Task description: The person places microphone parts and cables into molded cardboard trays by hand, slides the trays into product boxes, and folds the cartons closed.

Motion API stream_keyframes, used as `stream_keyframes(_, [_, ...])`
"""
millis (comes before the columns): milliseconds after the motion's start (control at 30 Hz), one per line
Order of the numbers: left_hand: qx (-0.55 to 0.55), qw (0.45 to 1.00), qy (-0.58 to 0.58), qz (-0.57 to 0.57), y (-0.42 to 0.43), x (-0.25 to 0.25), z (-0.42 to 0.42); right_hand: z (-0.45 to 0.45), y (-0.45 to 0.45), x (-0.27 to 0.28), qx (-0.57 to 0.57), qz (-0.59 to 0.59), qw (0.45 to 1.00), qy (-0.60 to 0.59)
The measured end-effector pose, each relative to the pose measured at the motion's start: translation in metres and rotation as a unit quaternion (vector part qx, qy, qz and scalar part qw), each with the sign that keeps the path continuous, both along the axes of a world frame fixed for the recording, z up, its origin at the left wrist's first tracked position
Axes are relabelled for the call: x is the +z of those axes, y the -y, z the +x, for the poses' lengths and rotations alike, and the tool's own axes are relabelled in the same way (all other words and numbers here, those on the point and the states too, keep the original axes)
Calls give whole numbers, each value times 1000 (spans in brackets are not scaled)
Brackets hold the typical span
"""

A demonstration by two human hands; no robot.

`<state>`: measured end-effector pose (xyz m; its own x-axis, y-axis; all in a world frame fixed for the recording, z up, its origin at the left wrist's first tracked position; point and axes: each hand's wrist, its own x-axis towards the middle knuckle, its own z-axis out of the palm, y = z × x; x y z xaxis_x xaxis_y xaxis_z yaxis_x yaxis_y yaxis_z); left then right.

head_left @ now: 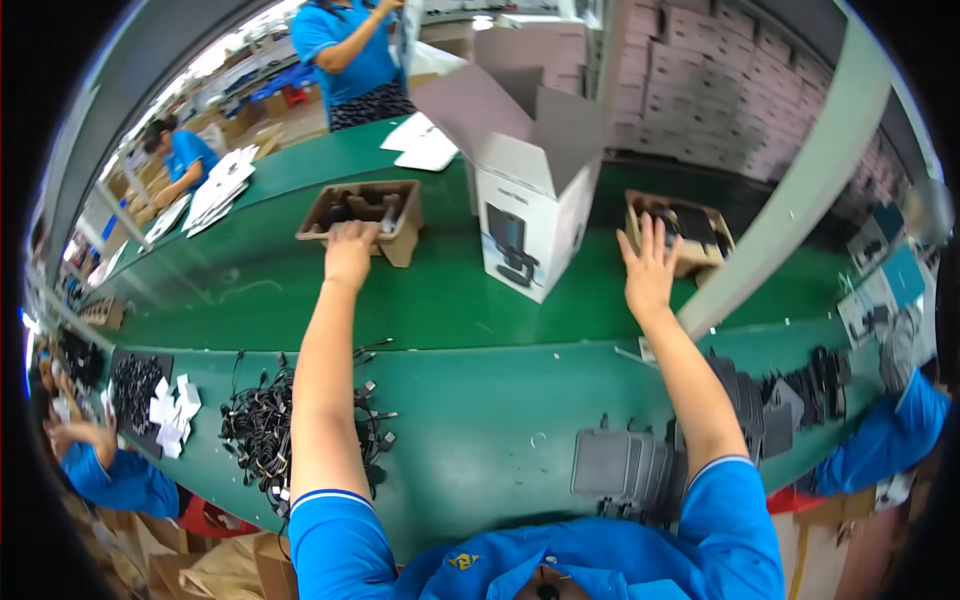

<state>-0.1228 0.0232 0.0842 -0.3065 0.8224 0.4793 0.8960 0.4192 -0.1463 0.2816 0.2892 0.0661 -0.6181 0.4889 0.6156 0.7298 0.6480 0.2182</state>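
Note:
My left hand (350, 255) reaches across the bench with its fingers curled over the near rim of a brown moulded pulp tray (402, 232). Dark parts sit in that tray's hollows. On the other side, my right hand (650, 272) has its fingers spread at the near left edge of a second pulp tray (722, 228), which holds black items. Between the trays stands an upright white printed box (515, 230) with its top flaps raised. A black device on a stand is pictured on its front.
Tangled black cables (262, 430) lie near my left forearm. Grey, flat cases (625, 465) are by my right arm. A pale post (800, 180) rises at right. White sheets (222, 190) lie at far left. Co-workers in blue shirts (345, 50) are around the benches.

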Motion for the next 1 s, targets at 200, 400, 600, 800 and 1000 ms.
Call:
stream_keyframes(200, [-49, 995, -63, 58, 7, -2, 13, 69, 85, 48, 188, -245, 949, -60])
stream_keyframes(400, [-18, 996, -83, 34, 17, 11, 83, 174, 134, 66, 142, -393, 894, -162])
stream_keyframes(600, [-83, 993, -63, 58, 12, 16, 181, 206, 170, 42, 104, -402, 904, -99])
stream_keyframes(800, [-80, 995, 10, 64, 9, 7, 192, 171, 222, 9, 269, -393, 875, 81])
stream_keyframes(1000, [-184, 959, 161, 144, 40, -9, 266, 157, 219, -12, 234, -354, 905, -18])
